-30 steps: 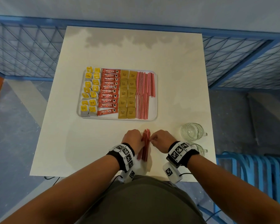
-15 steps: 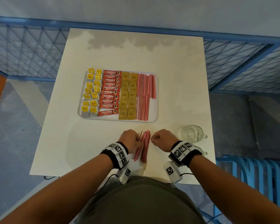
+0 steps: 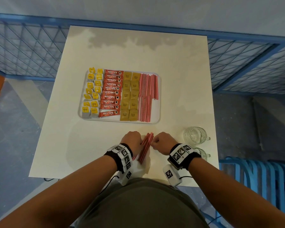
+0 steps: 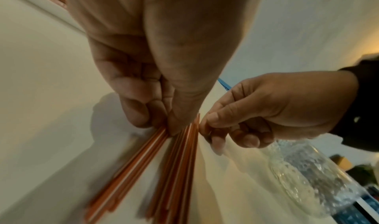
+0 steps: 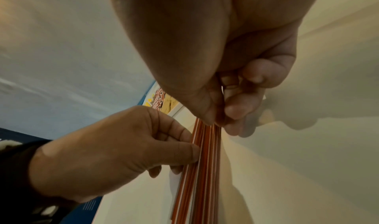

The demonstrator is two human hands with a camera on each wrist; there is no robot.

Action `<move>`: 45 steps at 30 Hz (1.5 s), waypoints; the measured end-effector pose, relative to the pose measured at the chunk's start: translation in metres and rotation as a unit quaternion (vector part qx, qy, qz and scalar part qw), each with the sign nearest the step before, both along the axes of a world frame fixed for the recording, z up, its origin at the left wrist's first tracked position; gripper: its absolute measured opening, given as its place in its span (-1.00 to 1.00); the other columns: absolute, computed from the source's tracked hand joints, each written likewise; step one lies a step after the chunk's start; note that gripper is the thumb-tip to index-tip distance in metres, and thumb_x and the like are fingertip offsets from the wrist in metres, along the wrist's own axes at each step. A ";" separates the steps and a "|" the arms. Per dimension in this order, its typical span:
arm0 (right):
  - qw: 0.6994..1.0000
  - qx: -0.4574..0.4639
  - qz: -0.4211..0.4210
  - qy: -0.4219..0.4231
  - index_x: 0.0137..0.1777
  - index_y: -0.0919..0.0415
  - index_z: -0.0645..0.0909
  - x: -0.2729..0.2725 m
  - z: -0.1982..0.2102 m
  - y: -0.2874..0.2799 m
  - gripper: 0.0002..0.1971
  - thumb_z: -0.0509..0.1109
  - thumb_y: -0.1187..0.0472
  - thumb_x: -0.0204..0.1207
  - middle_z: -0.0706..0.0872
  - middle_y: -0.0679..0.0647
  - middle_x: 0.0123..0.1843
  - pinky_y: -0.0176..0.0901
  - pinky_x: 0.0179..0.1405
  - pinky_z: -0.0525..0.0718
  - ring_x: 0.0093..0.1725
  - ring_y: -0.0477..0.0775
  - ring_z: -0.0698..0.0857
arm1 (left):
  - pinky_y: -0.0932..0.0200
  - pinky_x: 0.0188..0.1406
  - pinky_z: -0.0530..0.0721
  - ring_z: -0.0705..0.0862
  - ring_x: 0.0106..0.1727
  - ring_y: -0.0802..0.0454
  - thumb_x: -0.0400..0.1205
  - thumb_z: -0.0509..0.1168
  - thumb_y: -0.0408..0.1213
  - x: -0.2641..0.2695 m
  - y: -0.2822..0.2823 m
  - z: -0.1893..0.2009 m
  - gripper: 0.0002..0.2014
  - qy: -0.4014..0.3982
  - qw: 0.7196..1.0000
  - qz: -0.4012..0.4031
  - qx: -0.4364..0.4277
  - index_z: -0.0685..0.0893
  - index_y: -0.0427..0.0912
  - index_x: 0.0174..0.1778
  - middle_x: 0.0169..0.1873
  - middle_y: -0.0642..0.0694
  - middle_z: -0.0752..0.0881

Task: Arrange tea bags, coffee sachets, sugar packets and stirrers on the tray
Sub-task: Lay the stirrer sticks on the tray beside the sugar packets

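A white tray (image 3: 156, 121) on the table holds yellow tea bags (image 3: 93, 92) at its left, red coffee sachets (image 3: 111, 92), brown sugar packets (image 3: 130, 96) and red-and-white stirrers (image 3: 146, 96) at its right. Near the table's front edge lies a loose bundle of stirrers (image 3: 146, 148) (image 4: 178, 170) (image 5: 205, 170). My left hand (image 3: 132, 141) (image 4: 160, 110) pinches the bundle from the left with curled fingers. From the right, my right hand (image 3: 162, 142) (image 5: 221, 112) pinches the same bundle's far end between thumb and fingers.
Two clear glass mugs stand at the front right, one (image 3: 195, 135) just right of my right hand and another (image 3: 202, 153) partly behind my wrist. A blue wire fence (image 3: 26, 51) rings the table. A blue chair (image 3: 257, 180) stands at the right.
The stirrers splayed apart under my left hand half a second ago; now both hands have pressed them back into one tighter bundle, staying in about the same spot.
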State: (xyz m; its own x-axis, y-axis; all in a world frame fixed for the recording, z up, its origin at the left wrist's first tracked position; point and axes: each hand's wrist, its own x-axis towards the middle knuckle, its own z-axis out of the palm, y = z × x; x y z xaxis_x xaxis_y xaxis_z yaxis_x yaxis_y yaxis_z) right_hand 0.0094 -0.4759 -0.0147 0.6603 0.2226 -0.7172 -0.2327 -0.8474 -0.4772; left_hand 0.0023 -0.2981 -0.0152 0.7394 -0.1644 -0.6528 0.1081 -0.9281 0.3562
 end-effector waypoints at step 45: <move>0.982 0.118 -0.041 -0.139 -0.15 0.21 0.81 0.123 0.061 0.026 -0.67 0.38 0.03 0.72 0.70 -0.13 -0.38 -0.44 -0.53 0.45 -0.55 -0.23 0.48 | 0.24 -0.11 0.60 0.70 -0.14 0.12 0.56 0.48 0.05 0.003 0.038 0.003 -0.76 -0.002 0.984 0.090 -0.152 0.74 -0.02 -0.04 -0.18 0.09 0.74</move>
State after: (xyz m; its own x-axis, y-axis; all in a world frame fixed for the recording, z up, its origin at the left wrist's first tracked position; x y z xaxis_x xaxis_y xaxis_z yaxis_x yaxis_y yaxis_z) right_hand 0.1327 -0.4502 0.0461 0.8464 0.2987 -0.4410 -0.1288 -0.6886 -0.7136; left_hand 0.0048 -0.2603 -0.0118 0.7769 -0.2181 -0.5906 0.2582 -0.7451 0.6149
